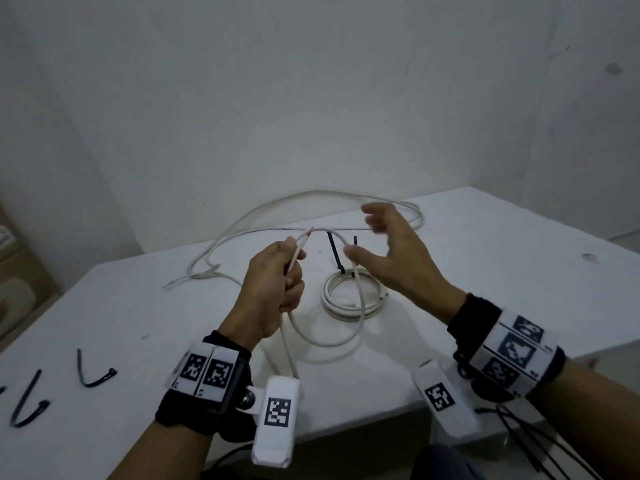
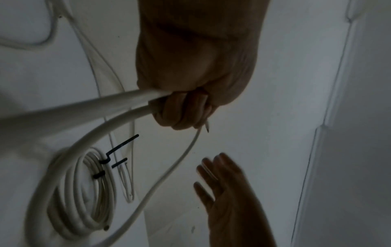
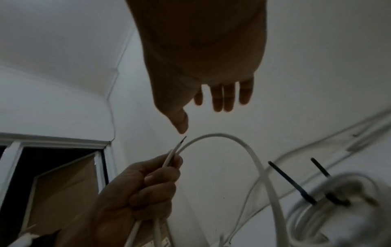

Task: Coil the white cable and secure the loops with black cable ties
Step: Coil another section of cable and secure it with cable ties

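Note:
My left hand (image 1: 277, 289) (image 2: 184, 108) (image 3: 146, 180) grips a white cable (image 1: 322, 341) (image 2: 165, 180) (image 3: 243, 147) above the table, with the bare cable end sticking up past the thumb and one loop hanging from the fist. My right hand (image 1: 384, 247) (image 2: 220, 188) (image 3: 211, 100) hovers open just right of that loop, fingers spread, holding nothing. Under the hands lies a finished white coil (image 1: 349, 296) (image 2: 88, 192) (image 3: 338, 213) bound by two black cable ties (image 1: 337, 256) (image 2: 105, 160) (image 3: 296, 185). More loose white cable (image 1: 263, 216) trails along the table's far edge.
Spare black cable ties (image 1: 93, 372) lie on the white table (image 1: 485, 271) at the near left. A white wall stands right behind the table. Black wires (image 1: 533, 441) hang off my right wrist below the table's near edge.

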The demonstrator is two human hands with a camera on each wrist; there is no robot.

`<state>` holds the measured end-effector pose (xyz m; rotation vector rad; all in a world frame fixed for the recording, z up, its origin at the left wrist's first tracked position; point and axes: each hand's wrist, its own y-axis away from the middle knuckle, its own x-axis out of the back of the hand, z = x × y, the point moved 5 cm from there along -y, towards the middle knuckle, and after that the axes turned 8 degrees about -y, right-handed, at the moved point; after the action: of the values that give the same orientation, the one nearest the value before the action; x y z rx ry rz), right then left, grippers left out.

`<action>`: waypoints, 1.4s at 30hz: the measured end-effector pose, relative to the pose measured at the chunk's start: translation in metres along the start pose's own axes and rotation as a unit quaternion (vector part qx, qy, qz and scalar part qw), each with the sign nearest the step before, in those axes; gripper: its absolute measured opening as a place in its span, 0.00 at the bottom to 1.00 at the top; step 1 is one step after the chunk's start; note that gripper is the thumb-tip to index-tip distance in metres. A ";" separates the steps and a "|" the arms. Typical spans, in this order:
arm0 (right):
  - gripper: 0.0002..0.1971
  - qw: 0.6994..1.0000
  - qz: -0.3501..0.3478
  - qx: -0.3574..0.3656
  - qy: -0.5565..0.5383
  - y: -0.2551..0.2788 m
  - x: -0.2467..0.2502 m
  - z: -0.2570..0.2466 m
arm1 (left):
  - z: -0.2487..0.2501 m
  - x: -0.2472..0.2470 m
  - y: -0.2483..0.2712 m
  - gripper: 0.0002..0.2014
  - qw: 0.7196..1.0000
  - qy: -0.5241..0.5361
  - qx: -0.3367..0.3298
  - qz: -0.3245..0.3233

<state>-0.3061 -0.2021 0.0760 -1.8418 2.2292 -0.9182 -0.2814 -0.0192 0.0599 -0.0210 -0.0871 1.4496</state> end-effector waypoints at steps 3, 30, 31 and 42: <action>0.27 0.975 -0.090 0.180 0.091 -0.009 -0.013 -0.033 | 0.008 -0.005 0.005 0.15 0.996 -0.076 -0.018 -0.046; 0.11 0.998 0.006 0.058 -0.032 -0.020 -0.013 -0.005 | 0.009 0.015 0.017 0.15 0.998 0.019 -0.025 -0.057; 0.12 0.997 0.018 0.029 -0.076 -0.020 -0.011 -0.002 | 0.008 0.016 0.018 0.14 0.998 0.024 -0.031 -0.058; 0.11 0.978 -0.049 -0.040 -0.201 -0.006 -0.041 0.001 | 0.008 0.014 0.021 0.10 0.995 0.043 -0.094 0.017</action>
<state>-0.2898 -0.1655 0.0670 -1.9752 1.9672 -0.4191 -0.3006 -0.0028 0.0673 -0.2399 -0.1522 1.4679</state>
